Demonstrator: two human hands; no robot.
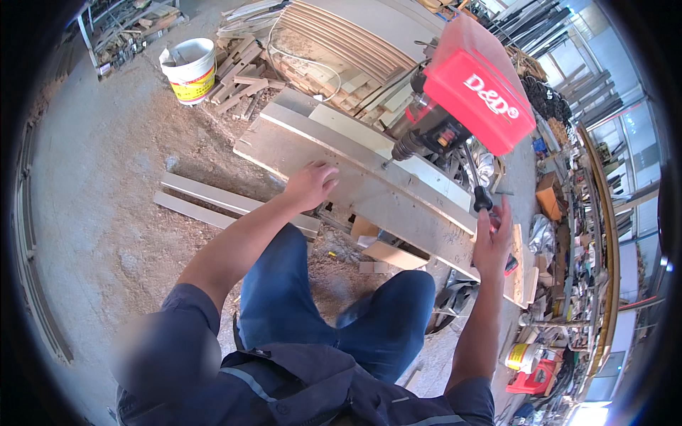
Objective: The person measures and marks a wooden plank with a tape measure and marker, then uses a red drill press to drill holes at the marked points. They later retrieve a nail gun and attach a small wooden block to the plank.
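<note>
A drill press with a red top cover stands over a long wooden work board. Its chuck and thin bit point down near the raised wooden strip along the board. My left hand rests on the board's near part, left of the bit, with fingers curled together; anything inside them is hidden. On the right, my right hand is just below the black knob of the press's feed lever. Its thumb and fingers are apart, and nothing shows between them.
Two pale strips lie on the dusty floor at left. A white bucket stands beside scrap wood. Under the board sits an open cardboard box. Stacked boards lie behind; a red stool is at lower right.
</note>
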